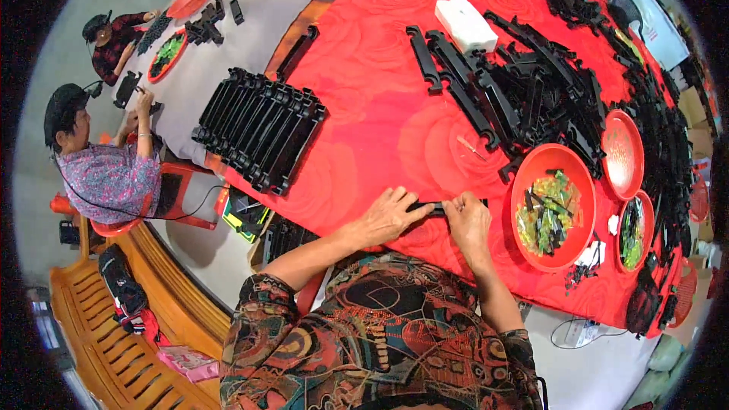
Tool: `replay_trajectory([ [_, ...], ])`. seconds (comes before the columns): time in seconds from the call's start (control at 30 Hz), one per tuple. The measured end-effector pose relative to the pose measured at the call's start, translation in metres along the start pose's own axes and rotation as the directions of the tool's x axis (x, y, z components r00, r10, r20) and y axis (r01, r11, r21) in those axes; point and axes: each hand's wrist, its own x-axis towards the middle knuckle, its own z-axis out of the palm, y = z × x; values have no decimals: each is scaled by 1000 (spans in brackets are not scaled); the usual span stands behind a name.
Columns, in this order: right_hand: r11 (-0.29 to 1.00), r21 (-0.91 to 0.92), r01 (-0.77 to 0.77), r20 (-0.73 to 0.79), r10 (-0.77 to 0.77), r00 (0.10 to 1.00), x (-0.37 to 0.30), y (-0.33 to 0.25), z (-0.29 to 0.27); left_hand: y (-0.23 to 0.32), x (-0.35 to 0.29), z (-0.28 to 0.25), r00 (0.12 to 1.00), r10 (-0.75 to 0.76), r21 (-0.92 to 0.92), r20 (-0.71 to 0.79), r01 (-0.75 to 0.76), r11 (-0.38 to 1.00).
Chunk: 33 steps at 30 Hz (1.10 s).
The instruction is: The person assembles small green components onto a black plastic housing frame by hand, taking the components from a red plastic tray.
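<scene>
A long black plastic strip [434, 209] lies on the red tablecloth [364, 114] right in front of me. My left hand [391, 215] grips its left end, fingers closed over it. My right hand [468, 222] pinches the strip from the right, thumb and fingers closed on it. Just right of my right hand stands a red round bowl [553, 207] filled with small green and black parts.
A stacked row of black strips [262, 127] lies to the left, a loose heap of black strips [531, 91] and a white box [465, 24] farther back. Two smaller red bowls [624, 153] stand at right. Two people sit at the table's left end.
</scene>
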Motion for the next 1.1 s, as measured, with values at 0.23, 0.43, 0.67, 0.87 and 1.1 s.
replay_trajectory([
  [0.23, 1000, -29, 4, -19, -4, 1000, -1, -3, 1, -9, 5, 1, 998, 15, -118, 60, -8, 993],
  [0.43, 999, -42, -31, -55, 29, 998, 0, -5, 8, -15, 11, 3, 999, 39, -193, 31, -32, 981],
  [0.67, 989, -135, -55, -33, 51, 998, -2, -11, 8, -13, 13, -1, 996, 2, -261, 93, 23, 965],
  [0.87, 986, -166, 9, -81, -23, 996, -2, -9, 6, -11, 12, 2, 995, -20, -287, 94, 46, 957],
  [1.1, 994, -113, -10, -44, 5, 999, 4, -3, 4, -10, 9, 9, 983, -5, -240, -184, -40, 970],
])
